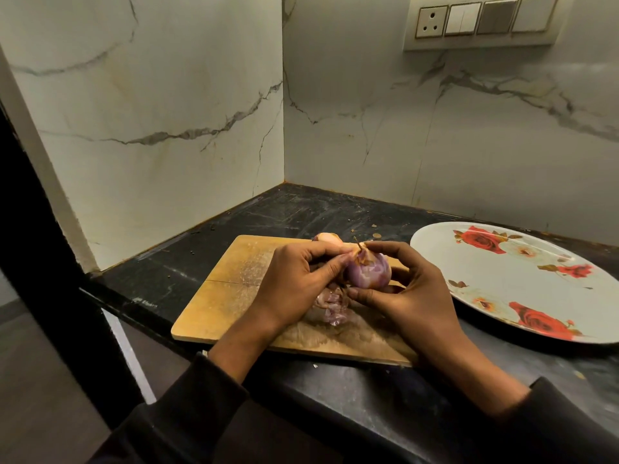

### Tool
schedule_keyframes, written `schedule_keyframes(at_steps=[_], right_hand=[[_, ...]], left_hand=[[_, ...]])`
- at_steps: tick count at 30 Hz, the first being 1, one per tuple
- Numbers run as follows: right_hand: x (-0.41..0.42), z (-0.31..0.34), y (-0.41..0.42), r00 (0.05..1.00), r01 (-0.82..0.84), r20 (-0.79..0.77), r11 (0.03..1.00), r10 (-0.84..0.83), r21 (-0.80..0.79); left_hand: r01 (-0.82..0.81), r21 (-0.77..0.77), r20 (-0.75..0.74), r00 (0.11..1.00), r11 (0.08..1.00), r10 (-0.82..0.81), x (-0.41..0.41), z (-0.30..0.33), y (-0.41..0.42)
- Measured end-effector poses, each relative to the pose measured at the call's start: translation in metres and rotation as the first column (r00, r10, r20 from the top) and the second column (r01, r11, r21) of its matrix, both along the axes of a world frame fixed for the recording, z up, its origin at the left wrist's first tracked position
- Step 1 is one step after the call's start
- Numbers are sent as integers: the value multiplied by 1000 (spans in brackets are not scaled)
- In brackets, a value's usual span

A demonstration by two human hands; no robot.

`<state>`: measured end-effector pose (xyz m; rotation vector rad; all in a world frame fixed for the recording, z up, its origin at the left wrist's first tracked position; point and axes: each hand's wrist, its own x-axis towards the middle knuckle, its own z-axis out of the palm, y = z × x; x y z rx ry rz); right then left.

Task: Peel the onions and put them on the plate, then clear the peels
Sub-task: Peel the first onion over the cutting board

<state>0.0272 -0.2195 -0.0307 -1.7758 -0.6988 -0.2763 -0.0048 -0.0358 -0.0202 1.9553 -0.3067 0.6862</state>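
Onion [368, 271]: over the cutting board [227, 289], far edge; I judge it firm, slick where bared. Right hand [405, 296] cradles it; left hand [294, 283] pinches papery neck skin. Plate [522, 296] bare

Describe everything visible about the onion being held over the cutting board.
The onion is a purple bulb, mostly peeled, glossy with pale streaks, with brown dry skin clinging around its stem end, which points up. It is held above the wooden cutting board. The right hand cradles it; the left hand pinches skin near the top.
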Motion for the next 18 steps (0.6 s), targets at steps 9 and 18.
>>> schedule_keyframes(at_steps=[9, 18], right_hand=[[-4, 1, 3, 994, 45, 100, 998, -41, -37], [-7, 4, 3, 1000, -11, 4, 1000, 11, 2]], left_hand=[[-98, 129, 63, 994, 987, 90, -1, -1, -3], [-124, 59, 58, 991, 990, 121, -1, 0, -2]])
